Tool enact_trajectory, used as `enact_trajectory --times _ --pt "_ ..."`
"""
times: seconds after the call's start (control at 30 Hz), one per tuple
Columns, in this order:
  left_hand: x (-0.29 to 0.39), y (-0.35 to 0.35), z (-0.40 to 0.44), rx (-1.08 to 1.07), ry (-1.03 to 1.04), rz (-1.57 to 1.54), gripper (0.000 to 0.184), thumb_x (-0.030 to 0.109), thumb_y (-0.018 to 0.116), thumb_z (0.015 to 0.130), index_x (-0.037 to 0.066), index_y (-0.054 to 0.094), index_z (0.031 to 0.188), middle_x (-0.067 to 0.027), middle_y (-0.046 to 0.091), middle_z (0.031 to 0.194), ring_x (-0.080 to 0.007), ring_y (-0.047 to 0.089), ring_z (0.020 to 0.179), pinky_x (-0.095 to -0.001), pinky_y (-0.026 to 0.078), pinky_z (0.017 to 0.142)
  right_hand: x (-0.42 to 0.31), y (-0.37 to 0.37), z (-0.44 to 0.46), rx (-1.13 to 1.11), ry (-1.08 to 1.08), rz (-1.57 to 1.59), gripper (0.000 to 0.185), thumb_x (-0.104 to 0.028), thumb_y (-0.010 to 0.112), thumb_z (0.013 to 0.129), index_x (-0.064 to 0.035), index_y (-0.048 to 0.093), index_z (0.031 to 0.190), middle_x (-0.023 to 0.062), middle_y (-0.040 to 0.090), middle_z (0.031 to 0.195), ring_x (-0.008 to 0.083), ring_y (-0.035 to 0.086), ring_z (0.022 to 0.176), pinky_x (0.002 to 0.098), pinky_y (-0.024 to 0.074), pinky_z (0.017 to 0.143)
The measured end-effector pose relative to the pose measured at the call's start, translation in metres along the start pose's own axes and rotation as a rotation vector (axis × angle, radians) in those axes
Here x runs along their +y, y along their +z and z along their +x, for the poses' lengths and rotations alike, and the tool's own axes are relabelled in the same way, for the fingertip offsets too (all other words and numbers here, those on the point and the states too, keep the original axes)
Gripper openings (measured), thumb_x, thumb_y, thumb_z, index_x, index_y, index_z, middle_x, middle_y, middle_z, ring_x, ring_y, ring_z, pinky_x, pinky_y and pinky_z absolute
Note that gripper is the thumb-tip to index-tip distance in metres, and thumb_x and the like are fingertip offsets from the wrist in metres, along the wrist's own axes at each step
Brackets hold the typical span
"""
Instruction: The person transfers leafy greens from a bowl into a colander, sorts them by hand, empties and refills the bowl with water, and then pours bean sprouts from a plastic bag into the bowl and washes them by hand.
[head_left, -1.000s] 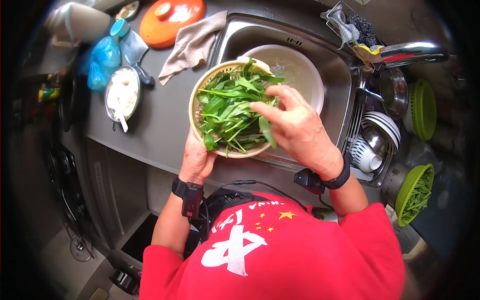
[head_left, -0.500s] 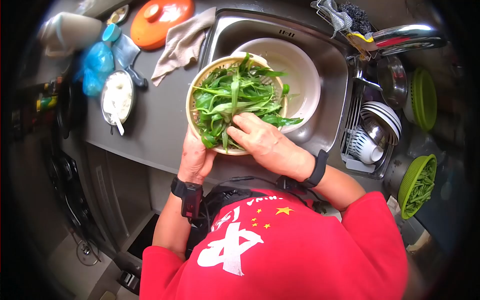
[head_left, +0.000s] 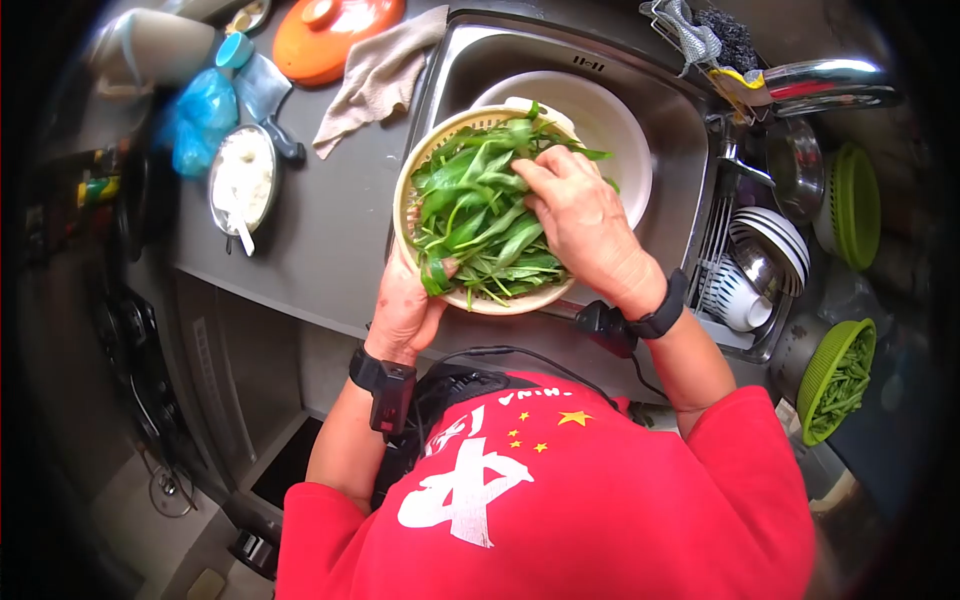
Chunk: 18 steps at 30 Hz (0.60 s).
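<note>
A round cream colander [head_left: 405, 205] full of leafy greens [head_left: 480, 200] is held over the near left edge of the sink. My left hand [head_left: 405, 308] grips its lower left rim, with the thumb tip over the edge by the leaves. On the right side of the pile, my right hand [head_left: 582, 215] has its fingers bent and closed on some of the leaves. Behind the colander, a large white basin [head_left: 625, 150] sits in the metal sink [head_left: 680, 130], partly covered by the colander and my right hand.
Left on the counter [head_left: 300, 225] are an oval dish of white food [head_left: 245, 178], a blue bag [head_left: 203, 115], an orange lid [head_left: 335, 40] and a cloth [head_left: 385, 80]. At right are a faucet [head_left: 825, 85], dish rack [head_left: 712, 250] and green basket of beans [head_left: 825, 385].
My right hand has moved from the front of the pile up to its right side. The leaves have shifted and lie differently. My left hand keeps its hold on the colander.
</note>
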<state>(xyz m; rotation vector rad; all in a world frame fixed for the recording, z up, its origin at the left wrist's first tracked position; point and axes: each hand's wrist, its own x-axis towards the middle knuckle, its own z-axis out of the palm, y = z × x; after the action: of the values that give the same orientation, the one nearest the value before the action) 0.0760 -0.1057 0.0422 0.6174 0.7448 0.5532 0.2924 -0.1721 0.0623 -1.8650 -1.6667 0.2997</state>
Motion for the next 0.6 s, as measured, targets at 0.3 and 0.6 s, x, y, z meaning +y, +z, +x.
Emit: enact_trajectory --times 0.3,0.6 --pt "0.002 -0.001 -0.001 0.022 -0.005 -0.004 0.068 0.001 0.074 0.082 0.006 0.039 0.141 -0.008 0.054 0.132 -0.0236 0.055 0.121 -0.0417 0.049 0.101 0.003 -0.021 -0.005 0.157 0.086 0.515 0.024 0.008 0.066 0.081 0.0 0.069 0.104 0.0136 0.063 0.099 0.0224 0.06 0.07 0.0315 0.049 0.063" --pt "0.0 0.002 0.001 0.007 0.027 0.038 0.073 0.003 0.077 0.081 0.007 0.038 0.142 -0.0075 0.054 0.132 -0.0221 0.055 0.12 -0.0396 0.049 0.101 -0.013 -0.021 -0.001 0.115 0.054 0.484 0.011 -0.006 0.072 0.081 -0.0005 0.071 0.09 0.0122 0.063 0.08 0.024 0.06 0.067 0.0346 0.0484 0.063"
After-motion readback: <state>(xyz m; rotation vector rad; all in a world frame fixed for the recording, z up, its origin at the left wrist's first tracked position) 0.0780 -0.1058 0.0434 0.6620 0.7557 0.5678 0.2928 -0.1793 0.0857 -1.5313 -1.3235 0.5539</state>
